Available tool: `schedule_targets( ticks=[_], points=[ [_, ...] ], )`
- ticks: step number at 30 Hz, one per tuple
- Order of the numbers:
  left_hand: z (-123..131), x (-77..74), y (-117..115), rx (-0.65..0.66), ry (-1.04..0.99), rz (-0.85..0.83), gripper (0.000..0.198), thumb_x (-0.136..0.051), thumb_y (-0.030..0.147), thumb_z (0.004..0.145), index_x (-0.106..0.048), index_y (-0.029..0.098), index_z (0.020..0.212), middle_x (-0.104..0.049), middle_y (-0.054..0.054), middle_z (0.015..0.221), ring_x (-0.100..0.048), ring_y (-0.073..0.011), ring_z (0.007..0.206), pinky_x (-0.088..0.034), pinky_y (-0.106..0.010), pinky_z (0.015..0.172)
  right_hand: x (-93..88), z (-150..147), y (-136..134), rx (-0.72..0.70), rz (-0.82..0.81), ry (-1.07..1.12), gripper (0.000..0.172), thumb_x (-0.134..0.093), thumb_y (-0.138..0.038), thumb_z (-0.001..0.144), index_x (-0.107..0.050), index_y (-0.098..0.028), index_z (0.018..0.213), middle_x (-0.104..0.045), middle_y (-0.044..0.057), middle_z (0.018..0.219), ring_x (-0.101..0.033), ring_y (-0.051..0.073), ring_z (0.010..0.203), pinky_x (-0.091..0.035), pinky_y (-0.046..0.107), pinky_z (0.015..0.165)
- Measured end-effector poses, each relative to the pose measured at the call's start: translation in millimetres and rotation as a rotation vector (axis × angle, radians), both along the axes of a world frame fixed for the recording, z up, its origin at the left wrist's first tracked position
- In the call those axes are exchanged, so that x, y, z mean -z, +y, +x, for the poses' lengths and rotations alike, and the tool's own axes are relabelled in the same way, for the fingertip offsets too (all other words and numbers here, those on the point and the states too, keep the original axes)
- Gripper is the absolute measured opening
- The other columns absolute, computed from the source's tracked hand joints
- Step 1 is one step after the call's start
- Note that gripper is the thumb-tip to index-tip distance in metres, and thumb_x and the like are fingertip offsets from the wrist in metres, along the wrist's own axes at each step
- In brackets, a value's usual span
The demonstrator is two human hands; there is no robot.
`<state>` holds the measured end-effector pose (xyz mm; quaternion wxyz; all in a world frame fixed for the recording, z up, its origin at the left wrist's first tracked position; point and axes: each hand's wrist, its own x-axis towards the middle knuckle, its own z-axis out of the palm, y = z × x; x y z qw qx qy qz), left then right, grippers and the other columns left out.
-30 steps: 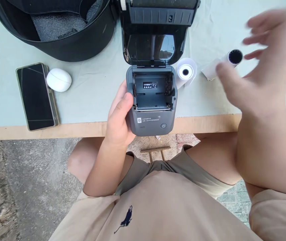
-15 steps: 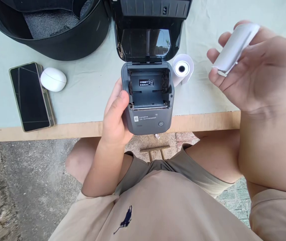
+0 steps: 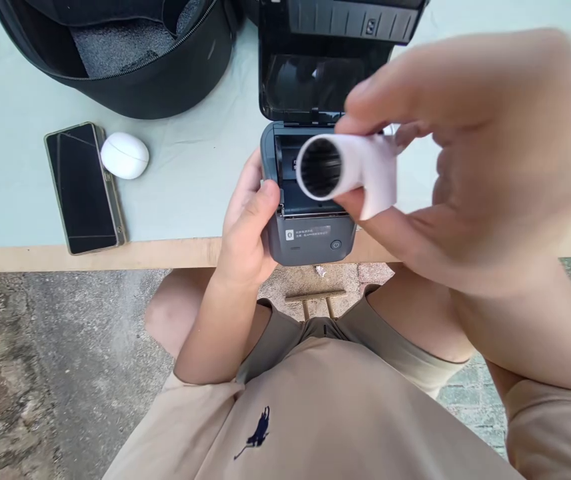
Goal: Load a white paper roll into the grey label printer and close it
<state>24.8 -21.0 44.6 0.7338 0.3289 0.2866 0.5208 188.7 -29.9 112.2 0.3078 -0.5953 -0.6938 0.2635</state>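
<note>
A small grey label printer point(image 3: 310, 240) sits at the table's near edge with its black lid point(image 3: 315, 80) swung open. My left hand point(image 3: 245, 223) grips the printer's left side, thumb on its top corner. My right hand point(image 3: 465, 160), blurred by motion, holds a white paper roll point(image 3: 350, 170) with a dark hollow core just above the printer's open compartment. The roll hides most of the compartment.
A black phone point(image 3: 83, 190) lies face up at the left of the pale green table point(image 3: 190, 193), with a white oval case point(image 3: 124, 155) beside it. An open black zip bag point(image 3: 130, 60) stands at the back left. Rough paved ground point(image 3: 55, 373) lies below the wooden table edge.
My right hand has carried the white roll from the right side of the table leftward to above the printer's open compartment. The second roll beside the printer is now hidden behind the hand.
</note>
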Motion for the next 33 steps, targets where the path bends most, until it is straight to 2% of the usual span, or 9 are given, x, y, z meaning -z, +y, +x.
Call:
schedule_targets(
  ticks=[4, 7, 10, 13, 16, 22, 25, 28, 33],
  points=[
    [-2, 1.1, -1, 0.038, -0.028, 0.001, 0.029, -0.049, 0.034, 0.088, -0.053, 0.023, 0.115, -0.062, -0.003, 0.112, -0.05, -0.0228, 0.126, -0.043, -0.036, 0.104, -0.5, -11, 0, -0.095, 0.329, -0.433, 0.013, -0.045, -0.021, 0.083, -0.048, -0.026, 0.095, -0.059, -0.005, 0.099, -0.058, 0.012, 0.087, -0.047, 0.028, 0.075],
    [-3, 1.8, -2, 0.049, -0.013, -0.003, 0.032, -0.052, 0.036, 0.086, -0.051, 0.023, 0.116, -0.06, -0.003, 0.116, -0.049, -0.023, 0.128, -0.044, -0.033, 0.104, 8.1, -12, 3, -0.14, 0.386, -0.497, 0.009, -0.042, -0.015, 0.083, -0.048, -0.02, 0.088, -0.064, -0.002, 0.097, -0.062, 0.014, 0.089, -0.045, 0.026, 0.067],
    [-4, 1.7, -2, 0.051, 0.0, 0.002, 0.033, -0.052, 0.035, 0.086, -0.051, 0.023, 0.117, -0.059, -0.003, 0.117, -0.045, -0.0231, 0.13, -0.045, -0.033, 0.103, 16.2, -11, 8, -0.176, 0.42, -0.554, 0.015, -0.04, -0.022, 0.089, -0.054, -0.018, 0.085, -0.066, 0.0, 0.1, -0.063, 0.018, 0.091, -0.046, 0.029, 0.068],
    [-3, 1.4, -2, 0.067, -0.009, 0.015, 0.031, -0.05, 0.035, 0.087, -0.05, 0.024, 0.116, -0.059, -0.004, 0.119, -0.048, -0.0227, 0.127, -0.046, -0.034, 0.102, 19.0, -10, 11, -0.174, 0.446, -0.523, 0.019, -0.044, -0.027, 0.089, -0.06, -0.02, 0.082, -0.066, 0.0, 0.104, -0.062, 0.018, 0.09, -0.047, 0.032, 0.073],
    [-3, 1.4, -1, 0.064, -0.013, 0.023, 0.034, -0.052, 0.037, 0.086, -0.05, 0.023, 0.117, -0.061, -0.004, 0.116, -0.051, -0.0233, 0.125, -0.046, -0.035, 0.101, 17.7, -10, 7, -0.154, 0.496, -0.453, 0.011, -0.052, -0.024, 0.085, -0.061, -0.02, 0.08, -0.067, 0.0, 0.093, -0.061, 0.018, 0.085, -0.046, 0.033, 0.074],
    [-5, 5.8, 4, 0.019, 0.052, -0.007, 0.036, -0.055, 0.048, 0.08, -0.056, 0.023, 0.106, -0.065, -0.004, 0.102, -0.052, -0.0243, 0.121, -0.047, -0.032, 0.097, 19.9, -13, -6, -0.379, 0.518, -0.306, 0.004, -0.058, -0.022, 0.082, -0.059, -0.018, 0.082, -0.066, 0.001, 0.088, -0.063, 0.017, 0.088, -0.05, 0.033, 0.075],
    [-7, 7.5, 5, 0.041, 0.082, 0.01, 0.039, -0.066, 0.038, 0.073, -0.054, 0.025, 0.107, -0.067, -0.001, 0.095, -0.056, -0.0239, 0.117, -0.049, -0.032, 0.094, 23.7, -12, -5, -0.428, 0.515, -0.248, 0.012, -0.058, -0.028, 0.083, -0.06, -0.017, 0.084, -0.066, 0.002, 0.093, -0.062, 0.018, 0.098, -0.052, 0.035, 0.083],
    [-9, 7.5, 3, 0.057, 0.069, 0.059, 0.045, -0.067, 0.02, 0.072, -0.049, 0.024, 0.113, -0.066, 0.0, 0.097, -0.061, -0.0219, 0.109, -0.05, -0.033, 0.092, 25.4, -8, -4, -0.379, 0.546, -0.175, 0.007, -0.057, -0.023, 0.083, -0.06, -0.016, 0.083, -0.065, 0.004, 0.094, -0.06, 0.018, 0.101, -0.052, 0.035, 0.09],
    [-10, 12.6, 2, 0.081, 0.062, 0.129, 0.049, -0.068, 0.019, 0.071, -0.047, 0.022, 0.115, -0.065, -0.004, 0.101, -0.065, -0.0234, 0.101, -0.054, -0.036, 0.085, 23.0, 0, -5, -0.181, 0.473, -0.163, 0.017, -0.062, -0.024, 0.078, -0.059, -0.018, 0.094, -0.06, 0.007, 0.1, -0.058, 0.02, 0.099, -0.052, 0.037, 0.085]
  ],
)
